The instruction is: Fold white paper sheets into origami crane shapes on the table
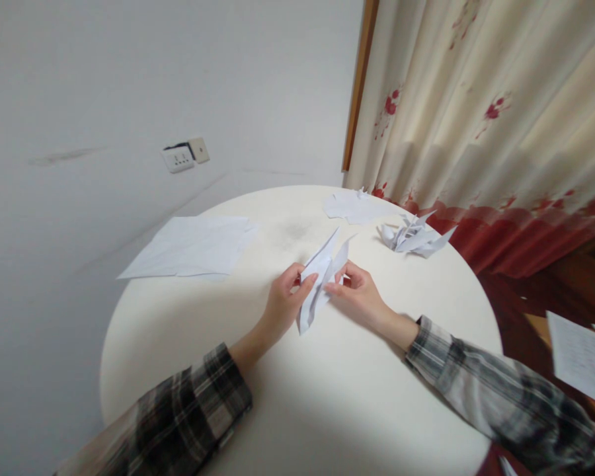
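The folded white paper is between the person's left grip and right grip, both pinching it, above the round bench. It has long, pointy flaps.

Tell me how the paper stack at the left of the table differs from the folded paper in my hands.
The paper stack lies flat, while the folded paper has creases and raised flaps. The stack rests on the table; the folded paper is held between your left hand and right hand. The stack looks larger than the folded paper. Both are white.
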Tool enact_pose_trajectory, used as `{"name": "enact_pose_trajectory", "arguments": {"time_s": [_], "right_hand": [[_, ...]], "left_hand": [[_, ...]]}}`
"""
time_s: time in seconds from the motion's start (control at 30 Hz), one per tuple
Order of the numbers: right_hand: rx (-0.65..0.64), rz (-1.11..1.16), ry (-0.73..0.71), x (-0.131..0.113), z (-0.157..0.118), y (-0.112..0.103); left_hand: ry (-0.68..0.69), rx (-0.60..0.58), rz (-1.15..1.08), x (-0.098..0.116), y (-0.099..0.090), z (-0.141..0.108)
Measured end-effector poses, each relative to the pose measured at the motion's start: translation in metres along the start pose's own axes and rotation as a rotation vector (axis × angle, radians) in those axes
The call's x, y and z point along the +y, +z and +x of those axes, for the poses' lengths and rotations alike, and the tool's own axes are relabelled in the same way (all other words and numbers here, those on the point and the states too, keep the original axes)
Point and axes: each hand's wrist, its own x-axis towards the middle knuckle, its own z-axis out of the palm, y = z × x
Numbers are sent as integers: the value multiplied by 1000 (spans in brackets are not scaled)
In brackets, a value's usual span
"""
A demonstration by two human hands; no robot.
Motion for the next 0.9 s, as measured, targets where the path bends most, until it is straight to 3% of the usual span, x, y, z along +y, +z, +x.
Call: {"name": "enact_pose_trajectory", "arguments": {"time_s": [0.3, 0.5, 0.73, 0.9], "right_hand": [[185, -178, -158, -11, 3, -4], [122, -45, -15, -10, 0, -1], [112, 111, 16, -13, 0, 2], [96, 10, -37, -16, -2, 2]], "left_hand": [[-37, 115, -105, 13, -5, -5], [-24, 139, -112, 18, -6, -9], [190, 168, -45, 16, -8, -16], [290, 178, 44, 18, -9, -18]]}}
